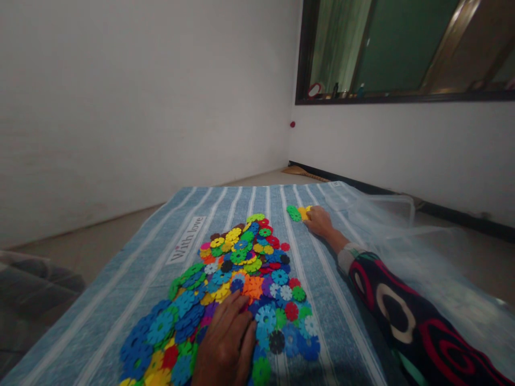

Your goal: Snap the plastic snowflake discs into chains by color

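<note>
A heap of notched plastic snowflake discs (241, 254) in many colours spreads over the striped cloth. On the near part of this heap lies my left hand (227, 338), palm down with fingers stretched out; its fingertips touch discs beside an orange one (253, 288). Farther off and to the right, my right hand (321, 221) has its fingers bent down over yellow discs (303, 213). Just left of them, touching or nearly so, are green discs (293, 213). My right fingertips are partly hidden, and the exact grip is hard to see.
The blue-and-white striped cloth (132, 279) carries a "With love" label (186, 239). Clear plastic containers (390, 209) stand along the right side, near my right sleeve. Another clear plastic item (36, 289) is at the left. White walls and a window (402, 48) lie beyond.
</note>
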`<state>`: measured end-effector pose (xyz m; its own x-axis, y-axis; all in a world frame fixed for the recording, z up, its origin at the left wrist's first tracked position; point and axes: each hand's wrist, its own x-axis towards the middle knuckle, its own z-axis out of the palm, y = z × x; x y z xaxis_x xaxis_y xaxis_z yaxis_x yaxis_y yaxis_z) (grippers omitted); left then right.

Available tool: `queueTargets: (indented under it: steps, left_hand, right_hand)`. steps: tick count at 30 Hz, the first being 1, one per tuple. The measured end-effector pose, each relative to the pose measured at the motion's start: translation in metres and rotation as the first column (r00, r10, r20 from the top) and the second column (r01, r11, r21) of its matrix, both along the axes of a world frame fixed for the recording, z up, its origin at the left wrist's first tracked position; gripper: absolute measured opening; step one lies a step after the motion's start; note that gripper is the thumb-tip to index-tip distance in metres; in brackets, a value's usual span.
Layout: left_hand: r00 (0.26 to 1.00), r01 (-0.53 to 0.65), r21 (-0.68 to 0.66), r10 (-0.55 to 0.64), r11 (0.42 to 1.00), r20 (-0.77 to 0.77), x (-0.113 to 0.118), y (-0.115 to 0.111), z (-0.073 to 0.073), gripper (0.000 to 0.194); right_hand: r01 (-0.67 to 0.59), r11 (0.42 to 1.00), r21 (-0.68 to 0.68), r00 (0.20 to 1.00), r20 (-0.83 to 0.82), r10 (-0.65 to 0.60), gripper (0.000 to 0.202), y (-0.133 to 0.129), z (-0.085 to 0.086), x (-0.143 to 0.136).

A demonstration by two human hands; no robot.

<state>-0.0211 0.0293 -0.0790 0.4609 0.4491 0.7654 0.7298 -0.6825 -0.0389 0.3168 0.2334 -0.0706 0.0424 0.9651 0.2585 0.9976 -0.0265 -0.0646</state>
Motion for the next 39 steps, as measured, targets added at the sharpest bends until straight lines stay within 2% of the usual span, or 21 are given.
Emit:
queueTargets:
  steps: [7, 13, 19, 32, 39]
  left_hand:
    - [0.998, 0.005, -0.032, -0.007, 0.999, -0.064, -0.0052, 0.0015, -0.0042, 0.013]
    - [0.998, 0.008, -0.021, -0.009, 1.0, -0.061, -0.003, 0.0022, -0.0027, 0.013]
    - [1.0, 0.006, -0.013, -0.005, 1.0, 0.005, -0.0013, 0.002, -0.0045, 0.014]
    - [0.997, 0.005, -0.036, -0.008, 0.999, -0.082, -0.0064, 0.0022, -0.0068, 0.013]
    - [0.997, -0.003, -0.042, 0.0, 0.999, -0.075, -0.0058, 0.002, -0.0073, 0.014]
  right_hand:
    - [-0.015, 1.0, 0.014, 1.0, 0.014, 0.015, 0.033, -0.001, -0.002, 0.0016]
    - [0.033, 0.997, 0.065, 0.999, 0.017, -0.035, 0.036, -0.0059, -0.004, 0.0023]
    - [0.015, 0.999, 0.042, 0.999, 0.031, -0.016, 0.035, -0.0071, -0.0026, 0.0016]
    - [-0.005, 1.0, 0.017, 0.999, 0.033, 0.004, 0.03, -0.0056, -0.0025, 0.0018]
    - [0.011, 1.0, 0.02, 0.999, 0.034, -0.012, 0.029, -0.0047, -0.0011, 0.002]
